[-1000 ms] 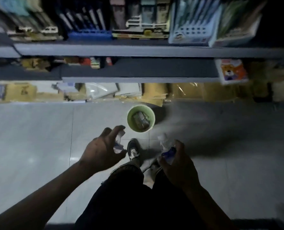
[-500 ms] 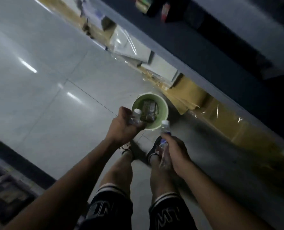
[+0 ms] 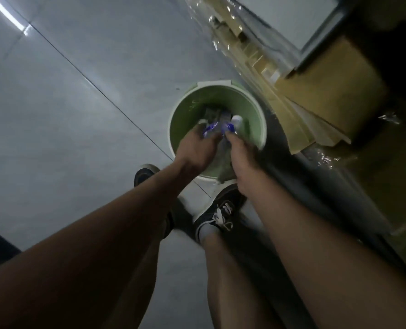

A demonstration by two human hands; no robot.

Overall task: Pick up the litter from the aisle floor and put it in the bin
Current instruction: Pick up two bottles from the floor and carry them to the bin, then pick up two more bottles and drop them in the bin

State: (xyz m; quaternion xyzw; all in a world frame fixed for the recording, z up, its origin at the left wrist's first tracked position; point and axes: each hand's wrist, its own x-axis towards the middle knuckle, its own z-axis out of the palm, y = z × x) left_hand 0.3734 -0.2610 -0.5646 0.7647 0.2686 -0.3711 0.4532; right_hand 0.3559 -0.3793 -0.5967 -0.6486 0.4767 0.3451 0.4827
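A round green bin with a pale rim stands on the grey tiled floor beside the shelf base. Some dark litter lies at its bottom. My left hand reaches into the bin's mouth and grips a clear plastic bottle with a blue label. My right hand is close beside it, gripping a second clear bottle whose white cap and blue label point down into the bin. Both hands are over the bin's near half.
Stacks of brown envelopes and plastic-wrapped stock lie along the shelf base at the right, touching distance from the bin. My two dark shoes stand just in front of the bin. Bare grey tiles stretch to the left.
I have bent lower and closer to the bin. Both hands moved forward from the bin's near edge to inside its mouth, each still gripping its bottle.
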